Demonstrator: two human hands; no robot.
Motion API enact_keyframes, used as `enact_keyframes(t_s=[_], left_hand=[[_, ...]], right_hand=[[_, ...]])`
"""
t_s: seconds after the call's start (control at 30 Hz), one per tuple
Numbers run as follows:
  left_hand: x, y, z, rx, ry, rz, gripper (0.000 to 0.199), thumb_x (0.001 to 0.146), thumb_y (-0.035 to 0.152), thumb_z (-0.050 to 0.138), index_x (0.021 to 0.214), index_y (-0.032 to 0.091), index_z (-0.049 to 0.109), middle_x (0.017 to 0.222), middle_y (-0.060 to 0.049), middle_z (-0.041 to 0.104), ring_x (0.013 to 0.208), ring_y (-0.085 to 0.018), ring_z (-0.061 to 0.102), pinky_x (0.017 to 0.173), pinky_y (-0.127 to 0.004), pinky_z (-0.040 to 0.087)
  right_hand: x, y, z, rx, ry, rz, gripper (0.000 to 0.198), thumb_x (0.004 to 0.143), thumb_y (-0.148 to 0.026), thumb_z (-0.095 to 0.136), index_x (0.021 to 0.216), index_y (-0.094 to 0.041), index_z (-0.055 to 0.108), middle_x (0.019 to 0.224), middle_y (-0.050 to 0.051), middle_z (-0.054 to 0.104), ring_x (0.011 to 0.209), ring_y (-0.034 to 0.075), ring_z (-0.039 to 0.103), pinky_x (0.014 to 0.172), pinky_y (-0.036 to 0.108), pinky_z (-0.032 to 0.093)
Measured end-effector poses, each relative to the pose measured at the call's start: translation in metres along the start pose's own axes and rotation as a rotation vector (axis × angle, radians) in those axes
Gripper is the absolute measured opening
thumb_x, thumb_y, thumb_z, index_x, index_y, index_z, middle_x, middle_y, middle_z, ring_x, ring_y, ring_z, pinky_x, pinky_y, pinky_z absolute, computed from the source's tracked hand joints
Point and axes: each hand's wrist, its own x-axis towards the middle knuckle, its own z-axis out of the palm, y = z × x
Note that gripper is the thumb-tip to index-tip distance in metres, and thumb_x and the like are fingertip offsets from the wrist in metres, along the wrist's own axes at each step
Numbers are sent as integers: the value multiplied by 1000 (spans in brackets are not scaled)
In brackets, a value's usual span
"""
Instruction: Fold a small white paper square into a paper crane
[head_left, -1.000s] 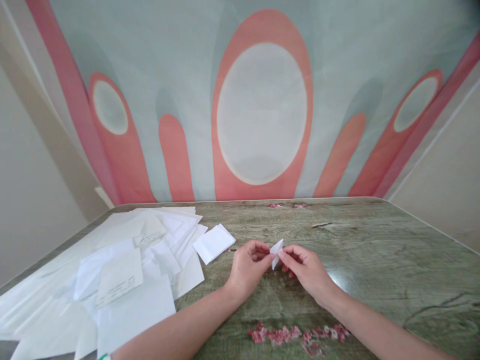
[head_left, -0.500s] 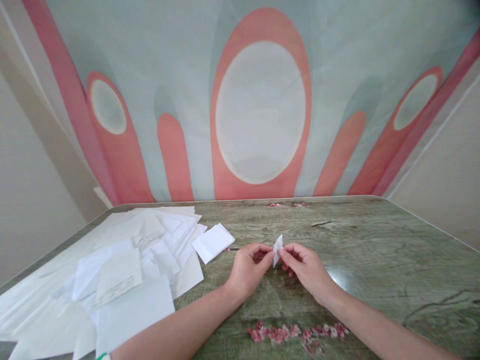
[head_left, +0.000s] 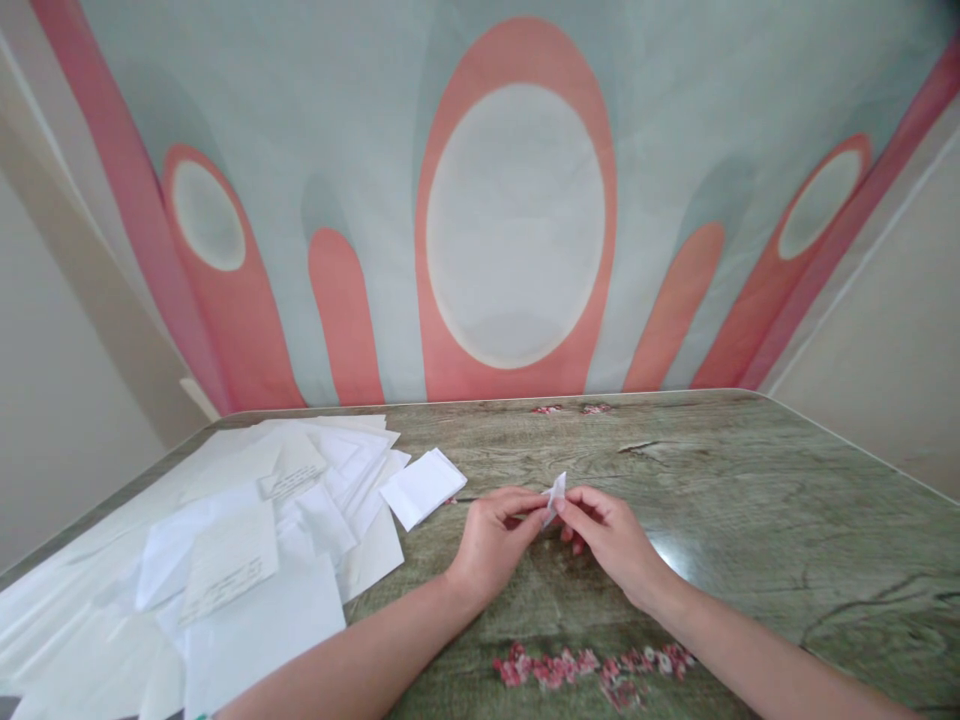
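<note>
A small folded piece of white paper (head_left: 556, 490) is held just above the table, pinched from both sides. My left hand (head_left: 496, 540) grips its left edge between thumb and forefinger. On the opposite side my right hand (head_left: 606, 535) pinches it, thumb in front, other fingers curled beneath. The paper stands tilted, with its pointed top showing above the fingertips; its lower part is partly covered by them. Left of my left hand lies a small stack of white paper slips (head_left: 424, 488), touching neither hand.
A spread heap of white paper sheets (head_left: 262, 640), some with writing, covers the left of the wood-grain table (head_left: 750, 480). Pink flower prints (head_left: 555, 665) decorate its surface near the front. Behind the table hangs a grey-green backdrop (head_left: 660, 120) with coral shapes.
The folded paper has turned a little between my fingers and leans more to the right at its top. Both hands stay nearly in place. The view has shifted slightly.
</note>
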Motion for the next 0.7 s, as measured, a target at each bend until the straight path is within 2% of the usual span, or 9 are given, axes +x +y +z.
enact_keyframes(t_s=[0.27,0.47,0.63,0.7], left_hand=[[-1,-3,-1,54,-23,16,19,81,24,56,91,25,71,89,-6,66,83,-18,61,71,-26,48],[0,4,-3,74,-38,36,20,83,26,53,92,25,71,89,-5,63,84,-17,58,74,-25,45],[2,0,-2,17,48,-43,18,80,31,56,78,18,69,83,-5,62,80,-16,57,63,-22,45],[2,-4,-1,-8,45,-85,17,78,31,59,75,16,65,80,-4,62,76,-15,57,61,-21,44]], right_hand=[[0,0,0,1,-10,11,34,79,-48,53,79,-17,67,56,-1,57,51,13,52,45,22,41],[1,1,-1,-10,-10,-11,35,81,-48,51,82,-17,68,60,0,59,55,14,54,46,22,42],[-1,-1,-1,-109,-67,-57,34,82,-46,50,81,-18,68,57,-1,57,54,13,54,47,22,42],[-2,-2,-1,-143,-89,-79,33,83,-44,49,83,-18,68,59,-1,59,55,14,54,48,22,42]])
